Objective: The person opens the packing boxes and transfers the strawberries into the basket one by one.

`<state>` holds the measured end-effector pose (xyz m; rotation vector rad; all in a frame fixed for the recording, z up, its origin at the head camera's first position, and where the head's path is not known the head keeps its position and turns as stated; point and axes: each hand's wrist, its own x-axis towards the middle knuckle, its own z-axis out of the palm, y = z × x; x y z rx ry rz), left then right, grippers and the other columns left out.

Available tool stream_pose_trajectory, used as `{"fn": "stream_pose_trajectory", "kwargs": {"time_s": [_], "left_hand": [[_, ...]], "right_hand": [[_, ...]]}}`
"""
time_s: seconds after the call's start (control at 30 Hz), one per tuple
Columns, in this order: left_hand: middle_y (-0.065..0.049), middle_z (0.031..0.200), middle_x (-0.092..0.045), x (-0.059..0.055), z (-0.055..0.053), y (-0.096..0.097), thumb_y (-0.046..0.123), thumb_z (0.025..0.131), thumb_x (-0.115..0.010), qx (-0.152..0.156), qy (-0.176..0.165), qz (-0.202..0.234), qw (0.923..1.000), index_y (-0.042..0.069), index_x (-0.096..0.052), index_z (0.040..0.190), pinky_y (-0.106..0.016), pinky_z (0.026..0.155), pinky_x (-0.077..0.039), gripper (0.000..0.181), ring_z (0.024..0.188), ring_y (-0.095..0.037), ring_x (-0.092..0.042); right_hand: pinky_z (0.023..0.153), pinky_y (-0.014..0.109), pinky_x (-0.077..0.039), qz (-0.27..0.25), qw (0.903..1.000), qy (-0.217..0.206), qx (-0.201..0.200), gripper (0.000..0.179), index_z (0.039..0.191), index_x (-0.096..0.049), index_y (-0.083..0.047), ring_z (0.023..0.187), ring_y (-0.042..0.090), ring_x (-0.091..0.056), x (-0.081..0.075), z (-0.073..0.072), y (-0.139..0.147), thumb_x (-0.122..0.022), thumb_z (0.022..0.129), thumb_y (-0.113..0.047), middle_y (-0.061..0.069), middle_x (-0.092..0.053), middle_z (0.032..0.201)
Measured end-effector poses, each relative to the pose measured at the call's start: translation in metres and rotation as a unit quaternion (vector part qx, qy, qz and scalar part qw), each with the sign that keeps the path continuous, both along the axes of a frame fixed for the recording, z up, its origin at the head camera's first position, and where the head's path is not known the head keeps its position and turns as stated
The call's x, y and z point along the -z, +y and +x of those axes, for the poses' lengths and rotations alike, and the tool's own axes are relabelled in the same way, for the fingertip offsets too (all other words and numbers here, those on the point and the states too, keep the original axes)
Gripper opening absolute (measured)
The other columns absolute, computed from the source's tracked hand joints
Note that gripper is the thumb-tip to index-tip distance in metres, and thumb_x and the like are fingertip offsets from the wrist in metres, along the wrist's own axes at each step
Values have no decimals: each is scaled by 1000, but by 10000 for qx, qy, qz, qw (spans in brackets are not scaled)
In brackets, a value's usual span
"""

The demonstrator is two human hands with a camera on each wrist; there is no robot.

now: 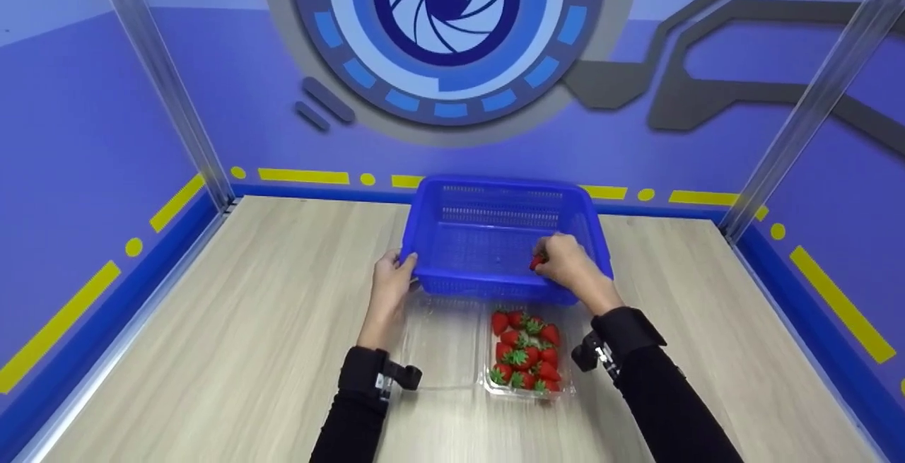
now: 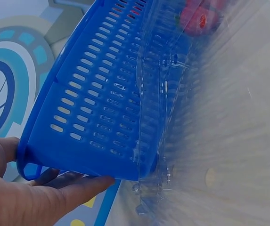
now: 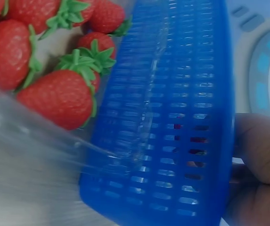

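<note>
A blue slotted plastic basket [image 1: 459, 286] stands near the back wall. My left hand [image 1: 391, 283] holds its left front corner; in the left wrist view the thumb lies at the rim and the fingers reach along the basket's outer side. Over the basket's right front part, my right hand [image 1: 569, 265] pinches a red strawberry [image 1: 536, 262], mostly covered by the fingers. From the right wrist, bits of red show through the slots of the basket [image 3: 167, 141]. Directly in front of the basket, a clear plastic box [image 1: 527, 395] contains several strawberries [image 1: 522, 358] with green leaves.
The box's clear lid [image 1: 442, 350] lies folded out flat to the left, between my left forearm and the strawberries. Underneath is a light wooden table [image 1: 297, 321]. A blue printed wall [image 1: 233, 95] rises behind, with side panels and metal posts [image 1: 159, 74] at the corners.
</note>
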<state>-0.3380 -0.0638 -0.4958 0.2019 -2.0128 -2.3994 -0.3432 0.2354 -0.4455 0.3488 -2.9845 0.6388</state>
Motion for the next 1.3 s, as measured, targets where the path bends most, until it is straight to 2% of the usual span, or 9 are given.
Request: {"fn": "stream_pose_trajectory", "kwargs": {"time_s": [0.23,0.47,0.6,0.73,0.8,0.93,1.03,1.17,1.3], "left_hand": [[-28,124,-62,0,-2,8,12,107,-50,8,15,62,10000,-8,-50,139,-50,94,-52,38,91,-20,-64],[-28,123,-62,1,-5,9,12,106,-51,-31,-22,-39,10000,-9,-51,137,-48,91,-53,38,87,-17,-64],[-29,124,-61,1,-2,7,12,106,-50,-42,9,-63,10000,-9,-52,136,-50,93,-51,36,88,-18,-63],[-29,125,-61,4,0,5,11,106,-50,-40,7,-187,9998,-8,-51,137,-51,95,-51,36,92,-20,-63],[-29,127,-60,4,1,4,11,106,-49,-16,61,-231,9997,-8,-51,138,-51,96,-51,37,94,-20,-63],[-30,126,-61,4,1,3,11,106,-49,26,166,-306,9994,-9,-50,138,-52,95,-52,38,93,-21,-63],[-29,124,-63,4,1,1,11,106,-50,-12,200,-508,9985,-9,-51,138,-50,93,-54,38,92,-21,-65],[-28,123,-64,4,0,-1,11,106,-49,-48,294,-801,9963,-9,-51,139,-49,91,-55,39,93,-20,-65],[-28,125,-62,3,0,-1,12,106,-49,15,317,-812,9962,-9,-50,140,-50,93,-54,40,92,-19,-63]], "right_hand": [[79,48,-56,168,9997,43,-163,16,99,-73,7,86,34,-68,-1,-3,7,-76,85,-1,20,-72,91],[92,51,-54,163,9988,78,-449,23,113,-71,6,108,41,-65,-8,8,3,-71,90,0,24,-71,112],[88,48,-56,-352,9968,423,-580,27,118,-69,2,106,38,-65,-15,32,-10,-70,91,0,21,-68,116],[86,44,-58,-1244,9857,784,-828,29,120,-68,-2,101,32,-68,-17,68,-21,-72,91,0,16,-69,115],[85,44,-58,-1466,9807,816,-1003,28,118,-69,-2,99,30,-69,-14,85,-24,-73,90,1,14,-70,112],[81,41,-58,-1057,9827,525,-1429,24,111,-71,-3,94,27,-68,1,112,-29,-74,88,1,10,-72,105],[79,40,-57,-567,9856,-39,-1593,25,109,-72,-1,94,29,-67,13,125,-35,-75,84,2,11,-71,104],[75,39,-55,-34,9867,-678,-1476,30,108,-70,2,93,30,-65,23,132,-43,-78,80,4,15,-69,104],[71,39,-53,395,9893,-615,-1261,29,104,-66,2,89,31,-63,30,132,-49,-79,78,6,15,-66,96]]}}
